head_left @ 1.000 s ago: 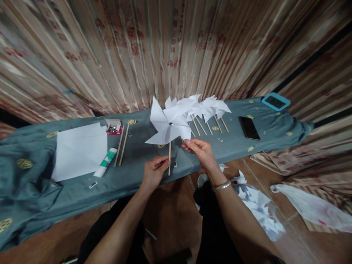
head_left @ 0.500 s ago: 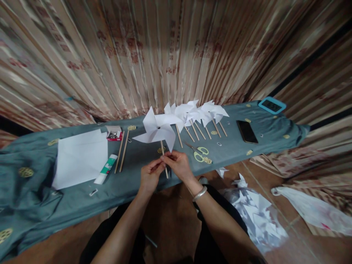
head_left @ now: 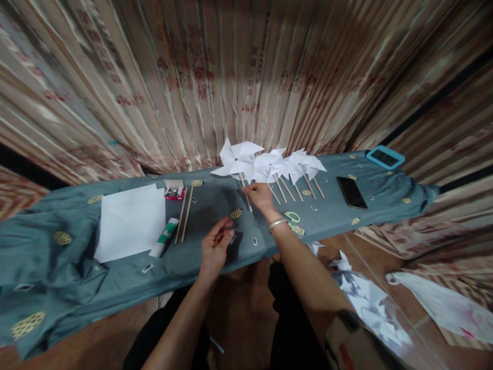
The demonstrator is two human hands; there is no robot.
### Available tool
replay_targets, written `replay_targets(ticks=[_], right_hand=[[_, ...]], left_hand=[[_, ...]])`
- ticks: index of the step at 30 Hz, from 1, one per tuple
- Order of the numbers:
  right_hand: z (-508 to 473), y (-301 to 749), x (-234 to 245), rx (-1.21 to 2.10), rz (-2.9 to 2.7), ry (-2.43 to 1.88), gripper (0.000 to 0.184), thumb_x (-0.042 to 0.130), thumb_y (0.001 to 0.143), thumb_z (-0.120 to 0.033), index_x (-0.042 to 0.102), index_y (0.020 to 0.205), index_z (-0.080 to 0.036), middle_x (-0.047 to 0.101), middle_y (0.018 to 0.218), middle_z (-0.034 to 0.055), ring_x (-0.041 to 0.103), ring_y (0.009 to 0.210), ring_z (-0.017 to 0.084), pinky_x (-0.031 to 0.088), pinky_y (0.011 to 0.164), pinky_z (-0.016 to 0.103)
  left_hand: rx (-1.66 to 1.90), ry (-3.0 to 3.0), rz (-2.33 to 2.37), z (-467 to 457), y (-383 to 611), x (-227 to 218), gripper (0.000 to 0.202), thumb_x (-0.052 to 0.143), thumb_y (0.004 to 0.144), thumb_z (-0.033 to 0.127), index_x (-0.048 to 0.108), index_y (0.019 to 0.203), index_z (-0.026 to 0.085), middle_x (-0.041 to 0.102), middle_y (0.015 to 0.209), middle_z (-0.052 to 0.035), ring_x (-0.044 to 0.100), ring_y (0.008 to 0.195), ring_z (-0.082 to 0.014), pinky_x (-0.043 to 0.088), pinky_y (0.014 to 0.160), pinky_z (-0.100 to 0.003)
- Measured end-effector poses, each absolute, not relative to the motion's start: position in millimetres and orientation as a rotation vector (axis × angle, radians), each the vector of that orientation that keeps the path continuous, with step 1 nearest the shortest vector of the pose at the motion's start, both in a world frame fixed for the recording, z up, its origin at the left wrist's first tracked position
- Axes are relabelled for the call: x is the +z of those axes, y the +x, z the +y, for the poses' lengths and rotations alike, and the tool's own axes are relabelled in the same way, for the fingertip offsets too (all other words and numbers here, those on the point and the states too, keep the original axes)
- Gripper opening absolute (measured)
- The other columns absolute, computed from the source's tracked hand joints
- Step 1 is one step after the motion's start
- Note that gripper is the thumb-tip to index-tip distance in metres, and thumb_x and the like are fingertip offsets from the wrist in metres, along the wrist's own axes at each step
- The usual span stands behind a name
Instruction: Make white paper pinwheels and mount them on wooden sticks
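My right hand (head_left: 261,195) reaches forward and pinches the wooden stick of a white paper pinwheel (head_left: 235,159), which lies at the left end of a row of several white pinwheels (head_left: 292,163) on the grey-blue cloth (head_left: 57,267). My left hand (head_left: 215,245) hovers near the front edge of the cloth, fingers loosely curled and apart, holding nothing. Green-handled scissors (head_left: 292,220) lie partly hidden behind my right forearm.
White paper sheets (head_left: 131,221), a glue tube (head_left: 165,237), two bare sticks (head_left: 184,216) and a small pin box (head_left: 174,191) lie to the left. A black phone (head_left: 351,192) and a blue device (head_left: 385,157) lie to the right. Paper scraps (head_left: 370,303) cover the floor; a curtain hangs behind.
The pinwheel, held upright in both hands before, has been carried forward by my right hand and laid beside the row. My left hand has let go of the stick.
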State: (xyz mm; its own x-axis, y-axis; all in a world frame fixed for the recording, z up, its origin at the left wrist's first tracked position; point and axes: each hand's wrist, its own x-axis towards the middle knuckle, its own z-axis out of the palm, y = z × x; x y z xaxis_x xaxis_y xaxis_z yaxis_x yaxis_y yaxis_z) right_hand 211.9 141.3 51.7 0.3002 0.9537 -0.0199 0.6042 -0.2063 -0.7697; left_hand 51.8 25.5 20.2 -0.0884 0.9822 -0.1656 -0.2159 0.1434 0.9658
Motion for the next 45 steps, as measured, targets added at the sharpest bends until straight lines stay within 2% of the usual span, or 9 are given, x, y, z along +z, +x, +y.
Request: replay_targets(ticks=[9,18,23,27,32,37,45], right_hand=[[158,221,36,0.544,-1.456,-2.167,0.027,0.065,0.077,-0.041,0.078,0.083,-0.018,0.076,0.082,0.0099,0.07,0.082,0.022,0.047,0.066,0.026],[130,212,48,0.341,-1.597,-2.138,0.03,0.059,0.085,-0.037,0.077,0.094,-0.015,0.075,0.097,0.0179,0.07,0.094,0.029,0.047,0.077,0.033],[100,195,48,0.283,-1.675,-2.027,0.028,0.054,0.087,-0.031,0.076,0.098,-0.016,0.076,0.096,0.0143,0.07,0.089,0.026,0.046,0.074,0.031],[85,166,46,0.334,-1.757,-1.837,0.026,0.053,0.088,-0.029,0.075,0.095,-0.018,0.077,0.09,0.0088,0.069,0.078,0.022,0.045,0.069,0.028],[94,116,55,0.4,-1.917,-1.679,0.024,0.051,0.088,-0.025,0.074,0.092,-0.021,0.076,0.088,0.005,0.068,0.077,0.019,0.044,0.07,0.026],[120,67,68,0.322,-2.148,-1.609,0.025,0.048,0.091,-0.023,0.073,0.09,-0.017,0.075,0.088,0.0069,0.067,0.079,0.019,0.043,0.07,0.026],[132,5,64,0.379,-2.434,-1.405,0.025,0.048,0.092,-0.017,0.072,0.098,-0.015,0.074,0.098,0.0112,0.067,0.093,0.022,0.044,0.08,0.028]], left_hand=[[1.27,0.82,1.164,20,52,21,0.049,0.079,0.061,0.035,0.071,0.106,0.016,0.074,0.099,-0.0079,0.064,0.076,-0.0125,0.051,0.077,-0.028],[1.263,0.744,1.099,8,49,24,0.045,0.081,0.057,0.031,0.073,0.099,0.017,0.074,0.096,-0.007,0.062,0.069,-0.0103,0.051,0.073,-0.025],[1.291,0.705,1.044,-1,46,30,0.037,0.08,0.059,0.035,0.075,0.092,0.017,0.074,0.084,-0.0061,0.063,0.068,-0.0126,0.052,0.071,-0.027],[1.277,0.73,1.024,-7,36,41,0.028,0.076,0.063,0.042,0.076,0.077,0.018,0.072,0.069,-0.0051,0.064,0.065,-0.0156,0.052,0.067,-0.029],[1.309,0.746,1.056,-12,20,51,0.036,0.073,0.065,0.053,0.074,0.066,0.017,0.068,0.06,-0.0049,0.057,0.054,-0.0135,0.049,0.06,-0.028],[1.341,0.733,1.056,-15,8,56,0.047,0.068,0.068,0.062,0.072,0.062,0.015,0.064,0.056,-0.0049,0.054,0.052,-0.0125,0.046,0.059,-0.028],[1.453,0.739,1.054,-19,-23,63,0.044,0.064,0.074,0.057,0.07,0.061,0.016,0.059,0.055,-0.0028,0.05,0.053,-0.0123,0.043,0.059,-0.028]])
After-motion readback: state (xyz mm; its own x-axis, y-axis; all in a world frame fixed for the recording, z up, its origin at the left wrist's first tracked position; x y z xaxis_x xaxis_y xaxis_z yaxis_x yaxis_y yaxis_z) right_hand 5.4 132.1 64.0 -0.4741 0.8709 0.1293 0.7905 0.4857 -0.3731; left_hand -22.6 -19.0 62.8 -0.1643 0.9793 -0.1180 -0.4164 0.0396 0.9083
